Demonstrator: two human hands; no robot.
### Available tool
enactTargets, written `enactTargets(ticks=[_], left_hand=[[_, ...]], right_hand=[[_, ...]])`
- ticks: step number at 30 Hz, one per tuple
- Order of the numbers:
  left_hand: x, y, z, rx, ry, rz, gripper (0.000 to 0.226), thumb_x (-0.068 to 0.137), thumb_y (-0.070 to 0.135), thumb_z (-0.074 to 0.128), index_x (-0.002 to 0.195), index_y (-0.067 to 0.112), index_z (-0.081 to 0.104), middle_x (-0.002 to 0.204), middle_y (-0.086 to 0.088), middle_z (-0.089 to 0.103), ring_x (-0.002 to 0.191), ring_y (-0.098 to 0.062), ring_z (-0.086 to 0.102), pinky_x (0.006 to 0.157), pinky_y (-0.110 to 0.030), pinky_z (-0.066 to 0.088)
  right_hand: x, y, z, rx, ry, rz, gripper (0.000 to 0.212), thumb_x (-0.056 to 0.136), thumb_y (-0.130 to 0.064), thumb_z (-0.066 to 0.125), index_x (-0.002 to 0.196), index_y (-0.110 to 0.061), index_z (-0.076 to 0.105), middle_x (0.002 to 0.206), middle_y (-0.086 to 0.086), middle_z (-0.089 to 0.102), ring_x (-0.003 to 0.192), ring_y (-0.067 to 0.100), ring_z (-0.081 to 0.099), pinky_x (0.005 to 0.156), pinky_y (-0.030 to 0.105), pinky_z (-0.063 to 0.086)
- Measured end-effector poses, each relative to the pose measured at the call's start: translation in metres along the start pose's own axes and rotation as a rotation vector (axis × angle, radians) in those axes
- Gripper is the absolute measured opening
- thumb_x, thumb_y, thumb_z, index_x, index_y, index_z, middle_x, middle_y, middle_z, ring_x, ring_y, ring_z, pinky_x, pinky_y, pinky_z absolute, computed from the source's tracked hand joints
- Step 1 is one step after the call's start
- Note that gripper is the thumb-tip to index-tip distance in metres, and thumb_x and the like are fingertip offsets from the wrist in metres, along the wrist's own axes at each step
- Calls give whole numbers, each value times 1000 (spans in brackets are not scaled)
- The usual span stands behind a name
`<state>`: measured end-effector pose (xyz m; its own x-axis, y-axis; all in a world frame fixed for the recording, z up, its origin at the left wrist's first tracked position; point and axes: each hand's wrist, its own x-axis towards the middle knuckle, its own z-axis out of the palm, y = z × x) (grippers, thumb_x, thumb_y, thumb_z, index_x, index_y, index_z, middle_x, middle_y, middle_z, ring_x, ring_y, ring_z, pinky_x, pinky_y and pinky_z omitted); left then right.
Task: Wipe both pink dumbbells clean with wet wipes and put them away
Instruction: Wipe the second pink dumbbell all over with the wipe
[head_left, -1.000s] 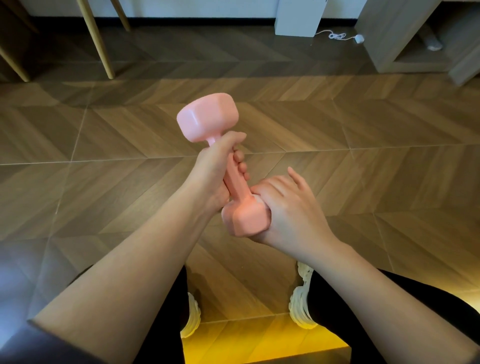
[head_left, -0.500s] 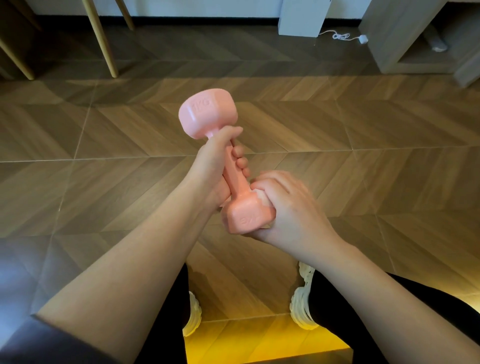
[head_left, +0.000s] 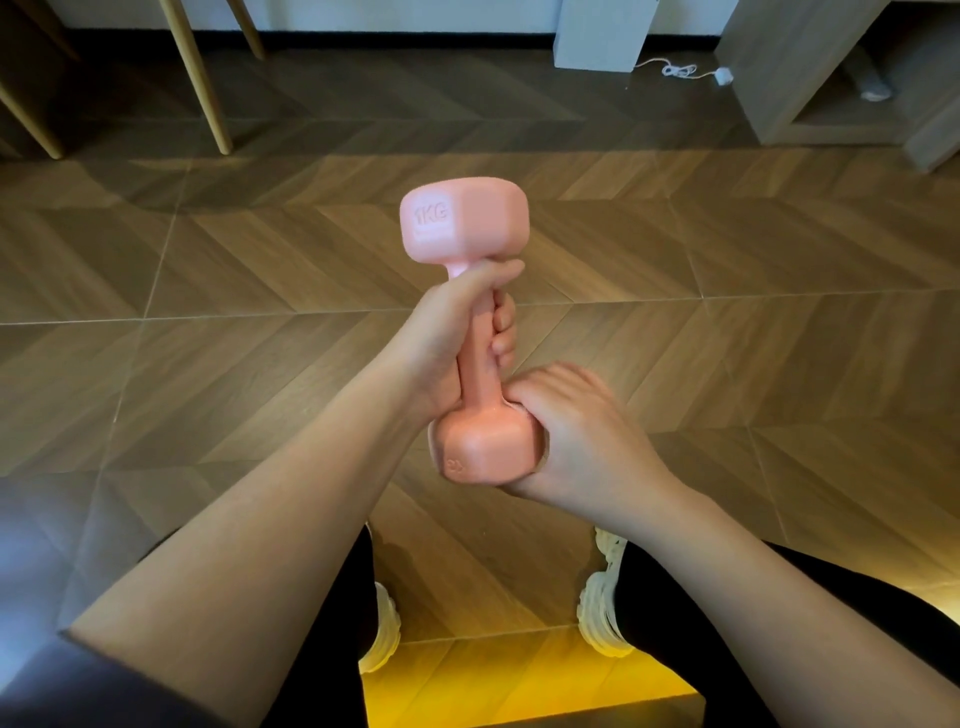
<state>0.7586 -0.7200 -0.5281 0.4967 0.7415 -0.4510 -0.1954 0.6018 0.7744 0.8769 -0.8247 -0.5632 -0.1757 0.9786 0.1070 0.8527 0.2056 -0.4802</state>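
Over the herringbone wood floor (head_left: 208, 312), the left hand (head_left: 447, 338) grips the pink dumbbell (head_left: 465, 223) upright by its handle; the right hand (head_left: 587, 436) curls round its lower head. Wooden legs (head_left: 197, 78) stand far left.

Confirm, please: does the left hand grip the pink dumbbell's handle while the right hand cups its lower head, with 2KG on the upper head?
No: the head view shows 1KG, not 2KG, on the upper head of the pink dumbbell. The left hand and right hand are as stated.
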Motion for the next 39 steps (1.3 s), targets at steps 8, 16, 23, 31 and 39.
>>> enactTargets(ticks=[8,16,23,31,39], left_hand=[[4,-2,-9,4,143,-43,28,88,25,66,68,18,47,56,3,41,49,-12,39,47,-25,35],[7,-4,-12,18,182,-6,24,77,20,75,80,15,51,65,1,49,60,-13,49,58,-27,43],[5,-2,-7,-48,159,33,20,86,19,70,75,16,54,62,1,50,57,-13,49,63,-30,44],[2,2,-5,-84,133,11,24,89,19,66,70,18,51,57,1,46,49,-13,45,53,-28,41],[4,-3,-6,-24,215,13,16,89,20,67,83,16,52,64,3,48,59,-13,48,62,-30,42]], right_hand=[[0,-1,-2,3,86,2,56,58,-53,84,100,-21,66,96,-9,65,98,13,57,106,39,37],[-2,3,-3,-108,175,12,46,62,-45,80,98,-18,69,95,-7,69,97,17,63,105,46,40],[3,1,-1,-86,127,26,45,64,-49,70,97,-20,67,94,-8,67,96,16,61,105,43,38],[1,0,1,-86,117,15,47,61,-45,76,98,-19,64,94,-6,66,95,18,62,103,44,40],[1,1,2,-66,121,71,53,60,-50,83,99,-20,64,92,-10,63,93,11,57,101,32,37]])
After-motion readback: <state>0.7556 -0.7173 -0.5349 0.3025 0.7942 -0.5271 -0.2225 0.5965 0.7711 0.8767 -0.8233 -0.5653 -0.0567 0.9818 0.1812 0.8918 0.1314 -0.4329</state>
